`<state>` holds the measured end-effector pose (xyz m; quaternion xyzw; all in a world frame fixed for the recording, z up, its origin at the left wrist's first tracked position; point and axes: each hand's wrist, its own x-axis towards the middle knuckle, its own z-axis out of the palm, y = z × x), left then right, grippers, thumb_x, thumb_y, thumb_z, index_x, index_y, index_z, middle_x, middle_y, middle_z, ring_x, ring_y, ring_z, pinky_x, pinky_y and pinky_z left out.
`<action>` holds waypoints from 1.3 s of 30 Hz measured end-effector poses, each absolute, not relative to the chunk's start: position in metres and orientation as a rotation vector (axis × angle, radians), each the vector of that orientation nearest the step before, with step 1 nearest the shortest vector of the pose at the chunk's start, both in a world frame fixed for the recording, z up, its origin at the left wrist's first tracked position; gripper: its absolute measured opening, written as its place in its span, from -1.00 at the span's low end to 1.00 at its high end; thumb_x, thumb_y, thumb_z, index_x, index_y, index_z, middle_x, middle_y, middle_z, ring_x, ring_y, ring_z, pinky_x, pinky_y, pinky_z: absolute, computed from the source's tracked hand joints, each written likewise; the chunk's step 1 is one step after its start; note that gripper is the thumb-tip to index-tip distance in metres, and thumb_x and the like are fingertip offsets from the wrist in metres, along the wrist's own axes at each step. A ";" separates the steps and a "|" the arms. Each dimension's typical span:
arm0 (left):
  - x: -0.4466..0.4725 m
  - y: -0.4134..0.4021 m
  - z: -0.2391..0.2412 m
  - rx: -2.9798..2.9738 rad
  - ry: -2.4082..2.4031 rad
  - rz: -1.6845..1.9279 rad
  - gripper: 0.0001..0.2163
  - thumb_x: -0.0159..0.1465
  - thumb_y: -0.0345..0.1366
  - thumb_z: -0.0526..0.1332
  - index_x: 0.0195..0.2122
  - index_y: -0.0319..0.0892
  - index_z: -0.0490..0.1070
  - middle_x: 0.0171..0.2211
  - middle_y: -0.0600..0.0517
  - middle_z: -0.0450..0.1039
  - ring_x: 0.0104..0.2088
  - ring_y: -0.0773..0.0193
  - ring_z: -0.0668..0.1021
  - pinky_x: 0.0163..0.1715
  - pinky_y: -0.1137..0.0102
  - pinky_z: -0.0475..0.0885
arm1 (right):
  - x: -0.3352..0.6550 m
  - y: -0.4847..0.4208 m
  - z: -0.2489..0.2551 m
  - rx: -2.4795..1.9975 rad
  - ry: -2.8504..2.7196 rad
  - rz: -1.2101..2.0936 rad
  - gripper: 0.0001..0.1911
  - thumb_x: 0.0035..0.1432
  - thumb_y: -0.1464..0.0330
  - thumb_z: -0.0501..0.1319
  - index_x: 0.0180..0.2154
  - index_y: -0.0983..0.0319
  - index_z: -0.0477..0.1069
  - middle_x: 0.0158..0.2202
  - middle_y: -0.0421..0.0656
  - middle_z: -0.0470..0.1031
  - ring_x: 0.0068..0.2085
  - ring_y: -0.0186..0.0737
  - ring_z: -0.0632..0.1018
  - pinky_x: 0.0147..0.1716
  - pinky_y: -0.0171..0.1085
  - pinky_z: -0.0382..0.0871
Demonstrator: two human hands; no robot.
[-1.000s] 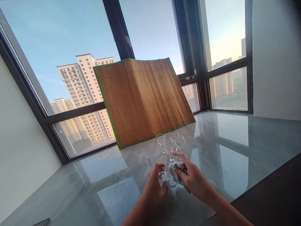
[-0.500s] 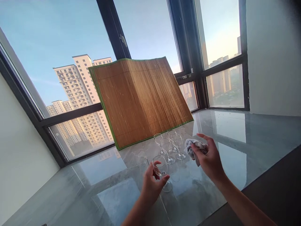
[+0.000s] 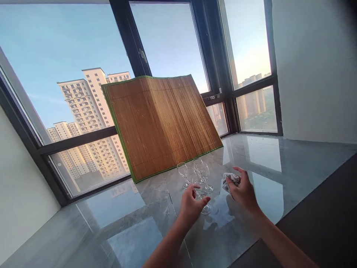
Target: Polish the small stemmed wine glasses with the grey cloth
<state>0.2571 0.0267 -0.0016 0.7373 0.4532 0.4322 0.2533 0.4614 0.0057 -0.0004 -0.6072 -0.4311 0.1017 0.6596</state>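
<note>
My left hand (image 3: 192,205) is curled around a clear stemmed wine glass (image 3: 206,209), its thumb and fingers on either side. The glass stands upright, its round foot at or just above the tabletop; the fingers and the glasses behind partly hide its bowl. My right hand (image 3: 244,190) grips a bunched white-grey cloth (image 3: 231,181) a little above the surface, to the right of the glasses. Just beyond my left hand, several more clear wine glasses (image 3: 182,169) stand upright in a close group.
A brown bamboo mat (image 3: 164,123) with green edging leans upright behind the glasses, against the windows. The glossy grey tiled ledge (image 3: 134,212) reflects the windows (image 3: 167,41). Its front edge drops into a dark area at lower right. White walls (image 3: 315,74) flank both sides.
My left hand has carried its wine glass away from me and slightly right, up to the group. The right hand still holds the cloth, and the whole view has shifted slightly.
</note>
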 end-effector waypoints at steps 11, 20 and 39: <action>0.219 0.018 0.001 2.557 1.533 0.670 -0.22 -0.02 0.34 0.23 0.15 -0.02 0.39 0.01 -0.11 0.35 0.08 -0.08 0.35 0.20 0.00 0.06 | 0.464 0.011 -0.006 -1.352 -0.988 0.274 -0.42 0.08 0.08 0.19 0.09 0.19 0.26 -0.23 -0.03 0.55 -0.29 -0.05 0.58 -0.27 -0.15 0.44; 0.216 0.034 0.004 2.538 1.581 0.785 -0.36 0.07 0.29 0.19 -0.03 -0.12 0.47 -0.04 -0.10 0.40 0.00 -0.03 0.41 0.15 0.05 0.17 | 0.465 0.013 -0.008 -1.366 -1.001 0.247 -0.43 0.06 0.09 0.18 0.08 0.19 0.28 -0.24 -0.02 0.56 -0.28 -0.03 0.59 -0.27 -0.14 0.44; 0.210 0.084 0.004 2.682 1.566 0.217 -0.56 0.35 -0.23 -0.06 0.23 -0.06 0.29 0.27 -0.10 0.25 0.28 0.00 0.24 0.30 -0.11 -0.17 | 0.466 0.012 -0.012 -1.387 -1.061 0.258 -0.47 0.08 0.11 0.17 0.06 0.16 0.29 -0.26 -0.07 0.56 -0.31 -0.09 0.59 -0.32 -0.22 0.42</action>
